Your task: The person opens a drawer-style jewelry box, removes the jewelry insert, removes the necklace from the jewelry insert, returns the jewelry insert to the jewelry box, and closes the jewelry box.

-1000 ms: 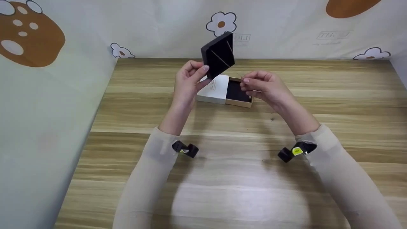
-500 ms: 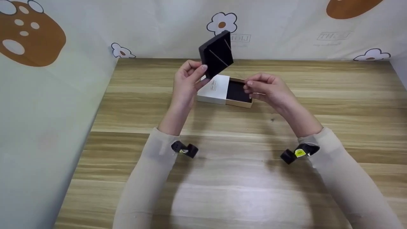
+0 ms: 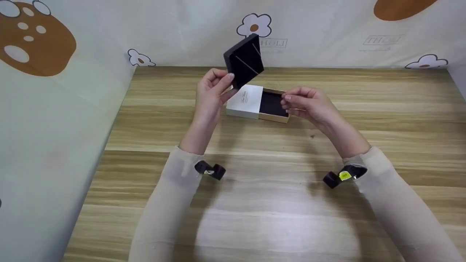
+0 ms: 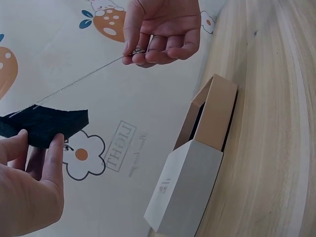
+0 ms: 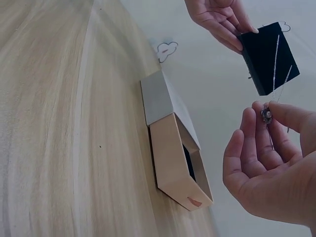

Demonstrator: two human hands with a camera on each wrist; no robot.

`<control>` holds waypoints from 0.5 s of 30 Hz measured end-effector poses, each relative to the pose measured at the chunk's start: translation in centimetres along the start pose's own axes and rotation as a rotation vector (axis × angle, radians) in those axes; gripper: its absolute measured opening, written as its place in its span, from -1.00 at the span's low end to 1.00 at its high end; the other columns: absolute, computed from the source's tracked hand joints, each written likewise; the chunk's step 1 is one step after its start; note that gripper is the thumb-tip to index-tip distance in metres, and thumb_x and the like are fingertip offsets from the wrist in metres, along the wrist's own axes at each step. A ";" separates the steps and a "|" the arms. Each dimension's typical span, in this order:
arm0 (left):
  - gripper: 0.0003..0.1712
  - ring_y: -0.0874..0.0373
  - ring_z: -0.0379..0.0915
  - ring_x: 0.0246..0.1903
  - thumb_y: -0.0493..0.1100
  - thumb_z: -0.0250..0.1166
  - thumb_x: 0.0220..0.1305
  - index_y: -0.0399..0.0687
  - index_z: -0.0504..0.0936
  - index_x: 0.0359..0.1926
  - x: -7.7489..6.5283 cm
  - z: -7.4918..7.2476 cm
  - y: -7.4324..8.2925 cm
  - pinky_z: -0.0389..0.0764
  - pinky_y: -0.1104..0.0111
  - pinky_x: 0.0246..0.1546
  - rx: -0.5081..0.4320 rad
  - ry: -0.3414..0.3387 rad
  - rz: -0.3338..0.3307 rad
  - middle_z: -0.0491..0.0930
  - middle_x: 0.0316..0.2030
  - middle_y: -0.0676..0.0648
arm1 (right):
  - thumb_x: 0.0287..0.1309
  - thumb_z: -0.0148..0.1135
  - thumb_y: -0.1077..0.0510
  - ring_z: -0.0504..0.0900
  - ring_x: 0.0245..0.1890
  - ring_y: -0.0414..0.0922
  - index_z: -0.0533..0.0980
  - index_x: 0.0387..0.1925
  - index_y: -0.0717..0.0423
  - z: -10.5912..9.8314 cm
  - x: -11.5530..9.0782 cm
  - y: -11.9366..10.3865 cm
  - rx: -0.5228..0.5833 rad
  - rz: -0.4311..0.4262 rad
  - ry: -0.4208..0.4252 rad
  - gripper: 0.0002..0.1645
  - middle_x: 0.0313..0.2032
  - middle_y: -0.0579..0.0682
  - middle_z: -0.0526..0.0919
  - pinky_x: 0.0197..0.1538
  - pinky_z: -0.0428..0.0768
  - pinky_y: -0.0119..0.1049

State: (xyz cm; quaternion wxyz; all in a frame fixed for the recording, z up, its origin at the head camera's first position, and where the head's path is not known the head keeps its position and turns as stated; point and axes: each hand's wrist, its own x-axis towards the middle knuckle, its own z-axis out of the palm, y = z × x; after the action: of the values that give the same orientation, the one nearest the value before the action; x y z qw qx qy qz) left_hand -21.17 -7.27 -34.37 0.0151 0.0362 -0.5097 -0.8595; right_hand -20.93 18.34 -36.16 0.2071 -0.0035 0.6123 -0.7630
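Note:
In the head view my left hand [image 3: 213, 87] grips a black velvety jewellery pad [image 3: 247, 60] by its lower left edge, holding it tilted above the table. Two strands of a fine necklace chain cross the face of the pad. My right hand [image 3: 307, 102] pinches the necklace's small silvery pendant [image 5: 267, 115] between thumb and forefinger, its other fingers loosely curled. From there the necklace [image 4: 79, 80] runs taut to the pad in the left wrist view. Below the hands lies a jewellery box, its white sleeve [image 3: 244, 103] partly off the tan tray [image 3: 273, 118].
Black lining [image 3: 270, 103] shows inside the tray. The box lies on a wood-grain table [image 3: 255, 163], towards the back. Behind it hangs a pale cloth [image 3: 327, 32] printed with flowers and brown shapes. Each sleeve carries a black wrist camera [image 3: 218, 171].
My left hand has moved slightly left and up with the jewellery pad. The right hand has shifted a little right and down with the pendant, so the hands are farther apart.

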 end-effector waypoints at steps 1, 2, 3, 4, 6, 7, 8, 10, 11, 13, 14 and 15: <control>-0.83 0.14 0.68 -0.23 -0.44 0.21 0.33 -0.14 0.50 -0.36 0.0 0.0 0.0 0.76 0.36 -0.24 0.000 0.001 -0.001 0.66 -0.32 -0.07 | 0.30 0.24 0.31 0.74 -0.34 -0.21 0.66 -0.35 0.04 -0.1 0.0 0.0 0.002 0.003 -0.001 -0.84 -0.38 -0.07 0.77 -0.16 0.72 -0.40; -0.84 0.13 0.68 -0.23 -0.44 0.21 0.33 -0.14 0.50 -0.35 0.0 0.0 0.0 0.76 0.35 -0.23 0.001 0.002 -0.002 0.66 -0.31 -0.07 | 0.30 0.23 0.31 0.74 -0.34 -0.21 0.66 -0.35 0.04 -0.1 0.0 0.1 0.005 0.006 0.000 -0.84 -0.37 -0.07 0.77 -0.14 0.72 -0.39; -0.84 0.13 0.68 -0.22 -0.44 0.21 0.33 -0.14 0.50 -0.35 0.0 0.0 0.0 0.76 0.35 -0.22 0.002 0.003 -0.002 0.66 -0.30 -0.08 | 0.30 0.23 0.31 0.74 -0.34 -0.20 0.66 -0.36 0.04 -0.2 -0.1 0.1 0.006 0.007 0.002 -0.83 -0.37 -0.07 0.77 -0.14 0.72 -0.38; -0.84 0.12 0.68 -0.21 -0.44 0.22 0.33 -0.15 0.50 -0.35 0.0 -0.1 0.0 0.76 0.34 -0.21 0.001 0.003 -0.003 0.66 -0.30 -0.08 | 0.30 0.23 0.32 0.74 -0.34 -0.20 0.66 -0.36 0.04 -0.2 -0.1 0.1 0.008 0.008 0.003 -0.83 -0.37 -0.07 0.77 -0.14 0.73 -0.38; -0.85 0.11 0.68 -0.21 -0.43 0.22 0.34 -0.15 0.50 -0.34 0.0 -0.1 0.1 0.76 0.34 -0.21 0.005 0.003 -0.001 0.66 -0.29 -0.08 | 0.29 0.23 0.32 0.74 -0.34 -0.20 0.66 -0.36 0.04 -0.3 -0.1 0.1 0.013 0.008 0.007 -0.83 -0.38 -0.07 0.77 -0.13 0.73 -0.37; -0.85 0.11 0.68 -0.21 -0.43 0.22 0.34 -0.14 0.50 -0.34 0.0 -0.1 0.1 0.76 0.34 -0.20 0.009 0.003 0.002 0.66 -0.29 -0.08 | 0.29 0.24 0.32 0.74 -0.34 -0.20 0.66 -0.36 0.05 -0.3 -0.1 0.1 0.016 0.007 0.008 -0.83 -0.38 -0.07 0.77 -0.13 0.73 -0.36; -0.85 0.11 0.68 -0.20 -0.42 0.22 0.34 -0.14 0.50 -0.34 0.0 -0.1 0.1 0.76 0.34 -0.21 0.011 0.003 0.003 0.66 -0.29 -0.08 | 0.29 0.24 0.32 0.75 -0.35 -0.19 0.66 -0.36 0.05 -0.4 -0.1 0.1 0.018 0.006 0.010 -0.83 -0.38 -0.06 0.77 -0.14 0.73 -0.37; -0.85 0.11 0.68 -0.21 -0.42 0.22 0.34 -0.14 0.49 -0.34 0.1 -0.2 0.1 0.76 0.34 -0.21 0.015 0.006 0.005 0.66 -0.29 -0.08 | 0.29 0.24 0.33 0.75 -0.35 -0.19 0.66 -0.37 0.05 -0.4 -0.1 0.2 0.021 0.007 0.010 -0.83 -0.39 -0.06 0.77 -0.14 0.73 -0.37; -0.85 0.12 0.68 -0.21 -0.42 0.22 0.34 -0.13 0.49 -0.35 0.1 -0.2 0.1 0.76 0.35 -0.22 0.018 0.009 0.006 0.65 -0.29 -0.08 | 0.28 0.24 0.33 0.75 -0.35 -0.19 0.66 -0.37 0.06 -0.5 -0.1 0.2 0.022 0.007 0.011 -0.83 -0.39 -0.06 0.77 -0.15 0.73 -0.38; -0.85 0.12 0.68 -0.22 -0.42 0.22 0.34 -0.13 0.50 -0.35 0.1 -0.2 0.1 0.76 0.36 -0.23 0.019 0.014 0.004 0.65 -0.30 -0.07 | 0.28 0.25 0.33 0.75 -0.36 -0.19 0.66 -0.38 0.06 -0.6 -0.1 0.3 0.028 0.010 0.012 -0.83 -0.40 -0.06 0.77 -0.17 0.73 -0.39; -0.85 0.13 0.68 -0.22 -0.41 0.22 0.34 -0.13 0.50 -0.35 0.1 -0.2 0.1 0.76 0.36 -0.23 0.019 0.017 0.004 0.65 -0.30 -0.07 | 0.28 0.25 0.33 0.75 -0.36 -0.20 0.67 -0.38 0.06 -0.6 -0.1 0.3 0.028 0.011 0.014 -0.83 -0.40 -0.05 0.77 -0.17 0.73 -0.39; -0.85 0.13 0.68 -0.23 -0.41 0.22 0.34 -0.13 0.50 -0.35 0.1 -0.2 0.1 0.76 0.36 -0.24 0.019 0.018 0.003 0.65 -0.30 -0.07 | 0.28 0.25 0.33 0.75 -0.37 -0.20 0.67 -0.38 0.06 -0.7 -0.1 0.3 0.030 0.012 0.015 -0.83 -0.40 -0.05 0.77 -0.18 0.73 -0.39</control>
State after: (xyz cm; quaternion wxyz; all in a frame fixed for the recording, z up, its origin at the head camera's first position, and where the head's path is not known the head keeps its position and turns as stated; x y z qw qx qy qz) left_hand -21.29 -7.51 -34.39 0.0207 0.0435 -0.5179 -0.8541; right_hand -20.88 18.95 -36.57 0.2072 0.0087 0.6025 -0.7708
